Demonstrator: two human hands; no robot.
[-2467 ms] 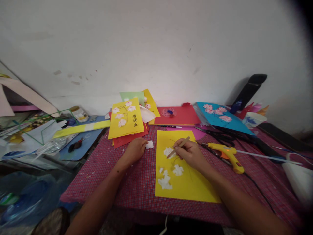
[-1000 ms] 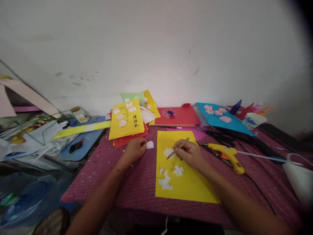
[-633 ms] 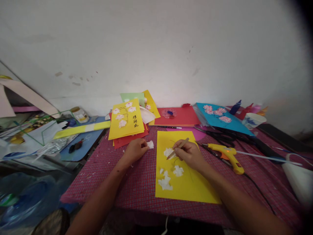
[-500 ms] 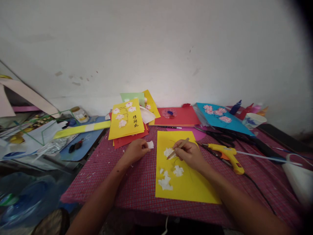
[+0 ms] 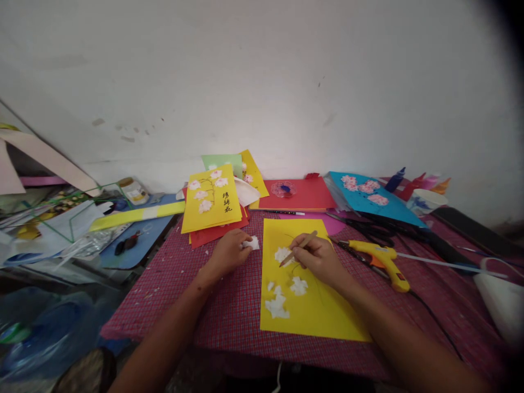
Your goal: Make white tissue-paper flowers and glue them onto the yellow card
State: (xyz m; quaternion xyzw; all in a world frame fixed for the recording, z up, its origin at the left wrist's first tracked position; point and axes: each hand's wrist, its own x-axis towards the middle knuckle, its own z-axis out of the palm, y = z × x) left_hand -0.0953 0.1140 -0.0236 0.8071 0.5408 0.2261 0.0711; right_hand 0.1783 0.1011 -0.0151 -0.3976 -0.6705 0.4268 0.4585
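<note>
My left hand (image 5: 231, 252) is closed on a small white piece of tissue paper (image 5: 252, 243), just left of a yellow sheet (image 5: 327, 319). In my right hand (image 5: 319, 259) is a slim wooden stick (image 5: 301, 246), pencil-like, its tip pointing down and left over the sheet. That tip lies next to a white tissue flower (image 5: 282, 254); I cannot tell whether it touches. Lower on the sheet are another tissue flower (image 5: 298, 285) and a larger white clump (image 5: 277, 305). Thin drawn lines run across the yellow paper, partly covered by my right hand.
A yellow glue gun (image 5: 385, 259) with its cord lies right of the sheet, near black scissors (image 5: 368, 229). Behind are a finished yellow flower card (image 5: 210, 202), a red sheet (image 5: 311, 194), a blue flower card (image 5: 364, 194), and a paper cup (image 5: 426, 202).
My left hand has shifted slightly right and turned, and the tissue piece looks more bunched between its fingers. My right hand with the stick is nearly still.
</note>
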